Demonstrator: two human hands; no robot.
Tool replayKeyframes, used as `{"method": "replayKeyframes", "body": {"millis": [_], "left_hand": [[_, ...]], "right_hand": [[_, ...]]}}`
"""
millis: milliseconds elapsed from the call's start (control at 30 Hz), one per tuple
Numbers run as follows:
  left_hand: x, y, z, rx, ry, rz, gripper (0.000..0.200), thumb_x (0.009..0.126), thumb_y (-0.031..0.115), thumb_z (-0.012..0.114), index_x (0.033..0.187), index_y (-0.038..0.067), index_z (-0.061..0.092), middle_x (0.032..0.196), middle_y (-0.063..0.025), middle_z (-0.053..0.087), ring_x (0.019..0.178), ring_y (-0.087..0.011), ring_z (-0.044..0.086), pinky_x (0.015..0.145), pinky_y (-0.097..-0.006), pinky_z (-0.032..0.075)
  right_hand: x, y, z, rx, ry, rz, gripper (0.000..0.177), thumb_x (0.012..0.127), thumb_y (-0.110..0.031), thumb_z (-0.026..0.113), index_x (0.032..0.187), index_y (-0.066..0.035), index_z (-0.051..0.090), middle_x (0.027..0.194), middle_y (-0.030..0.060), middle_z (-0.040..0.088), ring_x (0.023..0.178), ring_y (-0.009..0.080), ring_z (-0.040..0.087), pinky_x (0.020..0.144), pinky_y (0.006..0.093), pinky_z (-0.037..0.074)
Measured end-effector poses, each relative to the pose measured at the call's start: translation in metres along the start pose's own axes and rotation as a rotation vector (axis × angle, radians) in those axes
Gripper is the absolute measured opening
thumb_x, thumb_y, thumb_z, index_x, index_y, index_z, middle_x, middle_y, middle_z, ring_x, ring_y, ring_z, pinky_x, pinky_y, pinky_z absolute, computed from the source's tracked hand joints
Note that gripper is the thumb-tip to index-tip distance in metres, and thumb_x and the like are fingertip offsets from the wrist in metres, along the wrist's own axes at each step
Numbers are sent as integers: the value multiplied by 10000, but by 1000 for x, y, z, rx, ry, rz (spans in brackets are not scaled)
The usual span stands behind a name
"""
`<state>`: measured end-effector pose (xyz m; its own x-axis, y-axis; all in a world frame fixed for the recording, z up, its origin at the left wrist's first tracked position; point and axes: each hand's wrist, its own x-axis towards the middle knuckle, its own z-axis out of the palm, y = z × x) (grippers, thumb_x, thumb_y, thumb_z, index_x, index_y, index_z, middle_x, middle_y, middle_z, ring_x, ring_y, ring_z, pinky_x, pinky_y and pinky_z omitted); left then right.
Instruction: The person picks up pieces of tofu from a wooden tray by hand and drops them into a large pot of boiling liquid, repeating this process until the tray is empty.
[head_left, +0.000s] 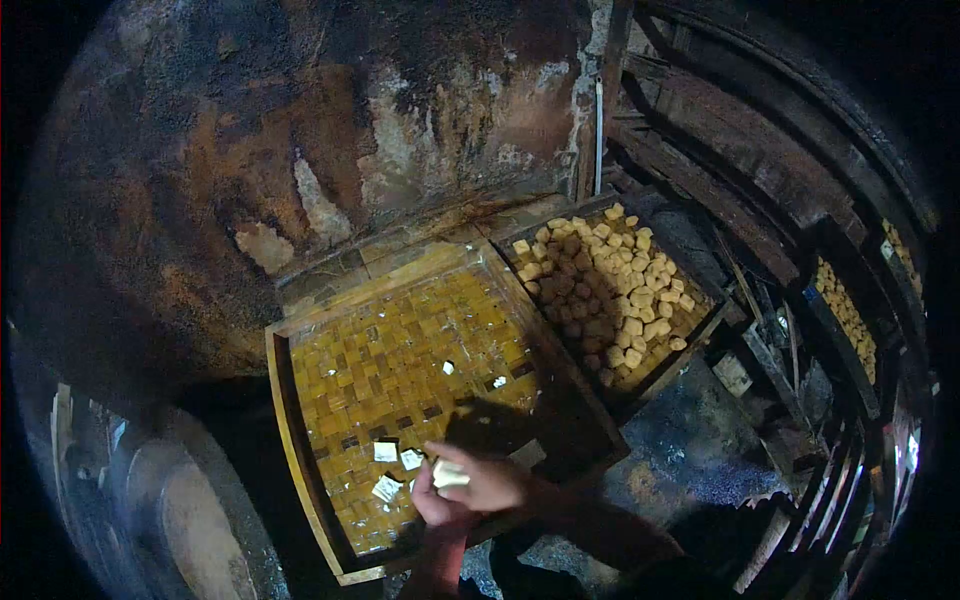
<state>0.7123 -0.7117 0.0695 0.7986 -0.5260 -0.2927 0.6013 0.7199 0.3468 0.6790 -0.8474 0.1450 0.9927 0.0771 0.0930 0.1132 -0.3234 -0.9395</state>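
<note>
Where glossy amber squares [400, 360] filled the wooden tray [283, 400], right hand [492, 486] pinched a smooth pale block [450, 474], left hand [435, 508] beneath, fingers obscured.

The left hand [437, 508] touches the right hand [492, 482] over the near end of a tray [285, 420], with a block [450, 473] in the right hand. Loose pieces [386, 452] lie in the tray just left of the hands. A second tray [675, 360] of cubes [610, 285] sits beyond, to their right.
</note>
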Motion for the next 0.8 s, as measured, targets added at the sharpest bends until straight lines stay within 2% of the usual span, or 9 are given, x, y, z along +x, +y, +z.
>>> {"method": "replayKeyframes", "body": {"millis": [33,133,200,367,433,533,633,767,800], "left_hand": [[-3,1,27,80,-4,39,507,1024,437,443,1263,30,625,1166,-147,700,1042,-311,677,948,-450,529],[-11,11,68,-90,-410,15,492,1017,404,429,1239,13,627,1152,-145,704,1062,-291,679,936,-444,537],[-18,11,56,-101,154,-37,448,1015,371,417,1147,15,654,1088,-136,709,1016,-277,687,902,-440,550],[3,0,-24,145,-113,166,450,1046,352,378,1051,22,684,1045,-127,722,944,-279,698,866,-420,567],[2,4,-6,-192,-48,-45,464,1072,374,371,1058,33,685,1039,-110,725,944,-262,697,852,-409,569],[0,11,10,44,159,-59,460,1083,406,393,1047,50,683,1036,-94,725,934,-245,695,845,-395,570],[-11,-19,8,37,219,320,453,1086,416,408,1082,55,682,1075,-114,728,946,-261,693,856,-395,567],[-13,8,55,-150,-50,-56,526,1059,522,440,1105,51,669,1055,-111,711,944,-265,681,819,-386,554],[12,-1,14,-104,264,12,540,1048,541,436,1083,55,667,977,-106,710,883,-260,687,763,-398,558]], "right_hand": [[-1,-19,-1,-306,-52,60,757,958,-205,723,1610,-104,351,1458,208,542,1300,382,556,1103,448,472],[-10,-28,3,-316,42,106,794,943,-276,735,1618,-134,342,1418,216,524,1281,449,555,1064,502,489],[-15,-61,-7,-398,45,238,779,961,-343,704,1627,-204,324,1343,198,544,1217,465,603,1004,527,524],[-18,-30,16,-577,-11,299,604,966,-389,689,1526,-261,502,1335,139,579,1145,379,665,942,516,570],[-23,-24,24,-639,22,175,533,967,-403,683,1470,-265,576,1314,123,600,1111,351,688,920,513,583],[-33,-28,32,-488,139,62,420,970,-406,674,1356,-240,675,1269,104,640,1028,318,723,883,502,599],[-31,-42,27,-610,122,70,514,942,-434,703,1400,-214,629,1236,106,679,1010,338,732,888,487,595],[-22,-47,19,-472,261,388,747,873,-472,781,1480,-117,528,1230,164,702,1079,371,717,900,477,583],[-22,-42,18,-447,272,403,814,853,-491,803,1490,-83,501,1223,194,705,1106,386,709,903,476,579]]}}
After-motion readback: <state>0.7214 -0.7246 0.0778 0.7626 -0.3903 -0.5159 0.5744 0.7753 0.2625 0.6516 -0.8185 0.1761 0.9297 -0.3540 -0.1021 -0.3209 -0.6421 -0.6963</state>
